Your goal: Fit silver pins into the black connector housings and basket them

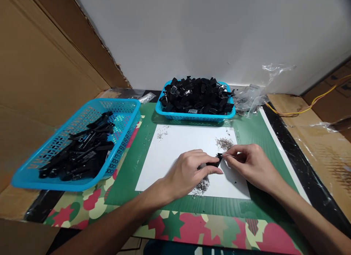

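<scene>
Over the white sheet (170,156), my left hand (192,169) pinches a small black plastic part (214,163) between thumb and fingers. My right hand (248,162) is closed on a thin metal pin (227,155), its tip meeting the upper right end of the black part. What the pin's far end looks like is hidden in the fingers. Close behind the right fingertips lies a pile of small brownish metal pieces (224,143). Partly under my left hand is another heap of small silver metal pieces (202,186).
A blue basket (196,118) heaped with black plastic parts stands at the back. Another blue basket (128,132) at the left holds longer black parts. A few metal bits (161,133) lie on the sheet's far left. Clear plastic bags (251,96) and a yellow cable (307,108) are at the right.
</scene>
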Motion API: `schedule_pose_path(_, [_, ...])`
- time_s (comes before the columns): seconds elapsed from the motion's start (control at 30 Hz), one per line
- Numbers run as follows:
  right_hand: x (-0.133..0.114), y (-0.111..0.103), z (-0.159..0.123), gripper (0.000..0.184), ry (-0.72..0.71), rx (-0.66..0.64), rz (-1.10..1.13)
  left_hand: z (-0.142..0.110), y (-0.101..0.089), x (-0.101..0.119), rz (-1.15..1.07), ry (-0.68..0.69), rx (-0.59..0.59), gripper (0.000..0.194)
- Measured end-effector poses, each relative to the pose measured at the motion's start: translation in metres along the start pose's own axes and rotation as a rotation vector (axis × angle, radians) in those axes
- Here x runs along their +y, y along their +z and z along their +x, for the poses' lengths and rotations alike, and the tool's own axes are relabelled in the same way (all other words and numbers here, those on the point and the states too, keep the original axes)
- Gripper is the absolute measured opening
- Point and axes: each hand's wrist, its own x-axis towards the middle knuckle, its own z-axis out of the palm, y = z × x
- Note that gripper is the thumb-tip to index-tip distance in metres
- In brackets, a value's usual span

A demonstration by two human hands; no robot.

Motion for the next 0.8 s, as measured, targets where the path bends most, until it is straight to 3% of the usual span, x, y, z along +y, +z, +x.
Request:
schedule_pose_path(0.37, [0.0016,0.0067,-0.0022,0.018,-0.181,0.11,-0.138,0.0016,-0.0004,0.0028,-0.028,-0.075,0.013,0.015])
schedule_pose_path(0.57, [-0.0012,0.0095,-0.0021,0.018,-0.196,0.124,-0.156,0.0,0.0003,0.0021,-0.048,-0.185,-0.008,0.017])
schedule_pose_path(0.8, [-0.0015,0.0095,-0.0022,0.018,-0.123,0.111,-0.096,-0.0017,0.0016,-0.0005,-0.015,-0.182,-0.011,0.02])
